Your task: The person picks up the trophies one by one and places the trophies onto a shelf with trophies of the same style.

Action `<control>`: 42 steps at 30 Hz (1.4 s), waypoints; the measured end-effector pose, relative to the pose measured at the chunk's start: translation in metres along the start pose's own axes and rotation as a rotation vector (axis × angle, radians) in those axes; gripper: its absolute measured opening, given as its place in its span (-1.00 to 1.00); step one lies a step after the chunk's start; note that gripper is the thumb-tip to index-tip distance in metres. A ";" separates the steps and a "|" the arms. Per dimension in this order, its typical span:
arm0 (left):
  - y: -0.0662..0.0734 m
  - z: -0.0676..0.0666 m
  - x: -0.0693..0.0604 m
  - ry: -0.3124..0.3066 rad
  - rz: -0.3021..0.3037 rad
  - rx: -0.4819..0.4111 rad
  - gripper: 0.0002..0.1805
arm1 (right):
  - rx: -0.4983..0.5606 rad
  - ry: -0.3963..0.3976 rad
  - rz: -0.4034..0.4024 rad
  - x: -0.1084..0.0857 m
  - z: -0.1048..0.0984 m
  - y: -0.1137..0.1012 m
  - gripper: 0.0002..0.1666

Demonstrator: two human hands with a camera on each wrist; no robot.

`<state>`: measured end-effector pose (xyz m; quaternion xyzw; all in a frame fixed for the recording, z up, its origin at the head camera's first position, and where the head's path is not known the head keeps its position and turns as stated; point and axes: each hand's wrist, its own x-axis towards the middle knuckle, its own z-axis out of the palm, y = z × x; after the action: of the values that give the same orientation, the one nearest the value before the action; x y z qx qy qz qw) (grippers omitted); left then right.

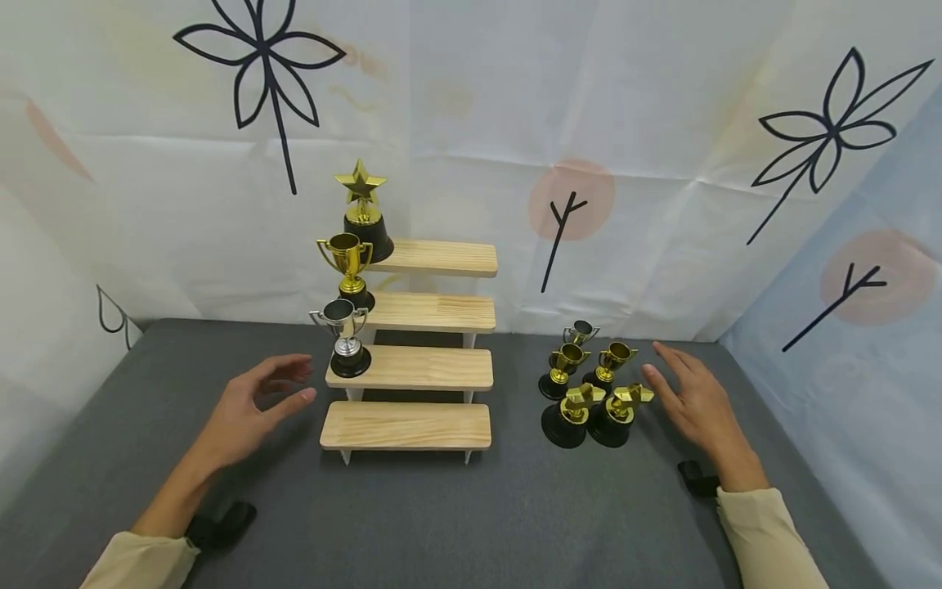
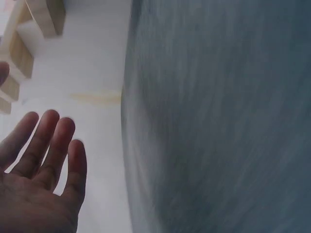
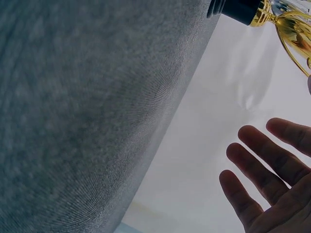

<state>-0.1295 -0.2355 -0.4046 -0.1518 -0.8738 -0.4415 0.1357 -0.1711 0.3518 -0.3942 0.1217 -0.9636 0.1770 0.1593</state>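
Note:
My left hand [image 1: 246, 413] hovers left of a stepped wooden shelf, its fingers loosely bent around nothing. To the right, my right hand [image 1: 695, 401] is beside a cluster of trophies with its fingers spread, holding nothing. A gold star trophy [image 1: 361, 192] stands at the left end of the top step [image 1: 441, 258]. Below it, a gold cup [image 1: 346, 255] stands on the second step, and a silver cup [image 1: 343, 319] on the third. In the cluster are two gold cups [image 1: 567, 360], a silver cup [image 1: 580, 331] behind, and two gold-topped trophies [image 1: 621, 413] in front.
The lowest step [image 1: 405, 427] of the shelf bears nothing. A dark grey cloth [image 1: 456, 523] covers the table. White printed fabric [image 1: 471, 98] hangs behind and at both sides. Each wrist wears a black camera band [image 1: 221, 526].

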 end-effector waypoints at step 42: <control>-0.027 0.021 -0.022 -0.359 -0.060 -0.723 -0.25 | 0.617 -0.003 0.075 0.001 -0.006 -0.004 -0.58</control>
<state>-0.1220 -0.2364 -0.4443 -0.2390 -0.6761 -0.6906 -0.0940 -0.1692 0.3504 -0.3873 0.1291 -0.8683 0.4668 0.1069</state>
